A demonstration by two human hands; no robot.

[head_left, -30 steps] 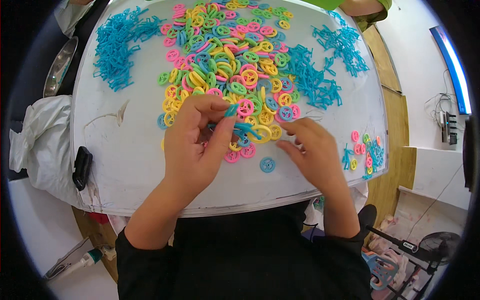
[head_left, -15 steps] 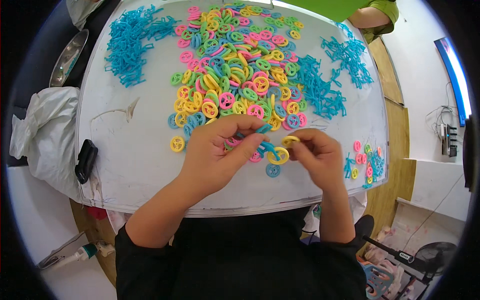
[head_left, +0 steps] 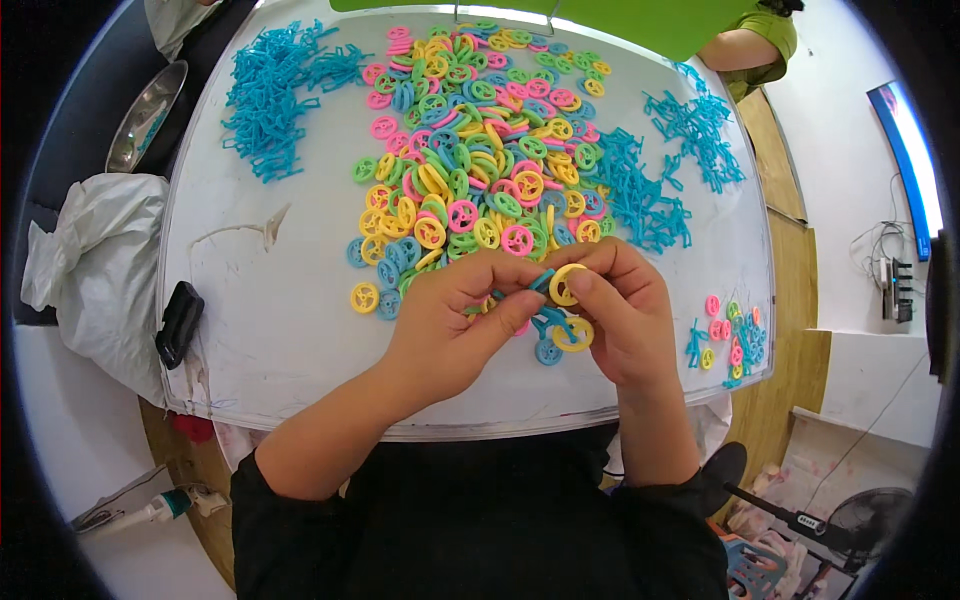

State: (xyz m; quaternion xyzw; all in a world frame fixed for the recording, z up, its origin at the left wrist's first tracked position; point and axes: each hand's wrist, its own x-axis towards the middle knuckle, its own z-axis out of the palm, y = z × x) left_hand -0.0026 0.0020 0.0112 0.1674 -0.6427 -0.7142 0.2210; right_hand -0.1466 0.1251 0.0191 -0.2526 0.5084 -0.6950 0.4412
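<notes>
My left hand (head_left: 447, 322) pinches a small blue plastic frame piece (head_left: 546, 322) between thumb and fingers, above the near middle of the table. A yellow toy wheel (head_left: 556, 286) is gripped in my right hand (head_left: 632, 312), thumb on its face, and it meets the upper end of the blue piece. Whether the two are joined there I cannot tell. At the lower end of the blue piece sits a second yellow wheel (head_left: 573, 348). Just below lies a blue wheel (head_left: 548, 352) on the table, partly covered by the held parts.
A big heap of coloured wheels (head_left: 462, 216) fills the table's middle. Blue frame pieces lie in piles at far left (head_left: 265, 110) and right (head_left: 640, 195). Wheels and frames form a small group (head_left: 735, 335) at near right. A black case (head_left: 180, 325) lies left. Someone's arm (head_left: 735, 50) rests beyond.
My right hand has moved left and up, bringing its yellow wheel against the blue piece. My left hand keeps its hold on that piece. The view has shifted slightly.
</notes>
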